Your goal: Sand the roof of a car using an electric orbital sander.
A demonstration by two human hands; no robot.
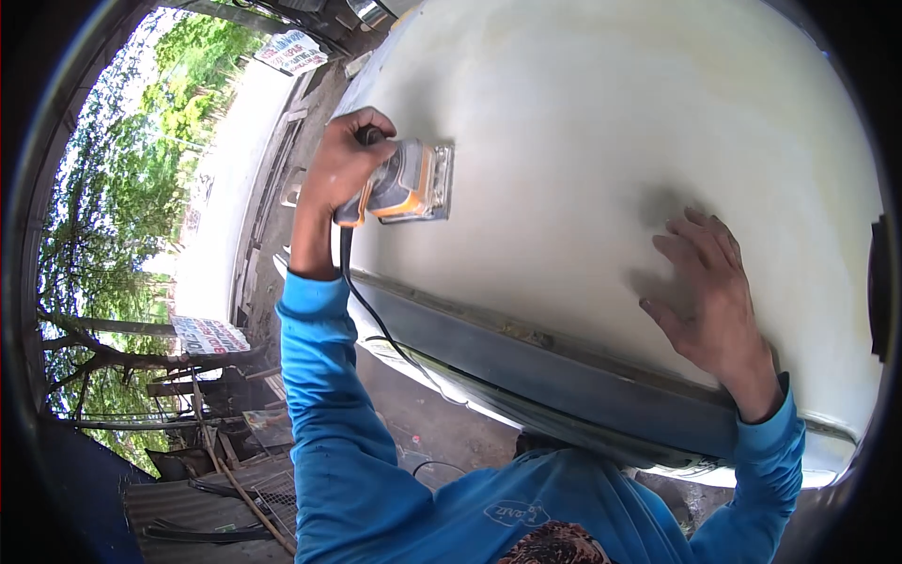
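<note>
My left hand (346, 160) is wrapped round an electric sheet sander (406, 183), grey and orange. Its flat pad lies against a pale, whitish car hood (554, 122) near the left edge. A black power cord (376, 320) runs down from the sander and over the car's front. On the right, my right hand (709, 291) is over the same panel, fingers spread and holding nothing. Dark shadows or smudges show by its fingertips; whether they touch the surface I cannot tell.
Between me and the hood runs a dark grille strip (526, 362) along the car's front edge. To the left are hand-lettered signs (209, 335), tree branches and scrap wood. A corrugated metal sheet (193, 508) lies at the lower left.
</note>
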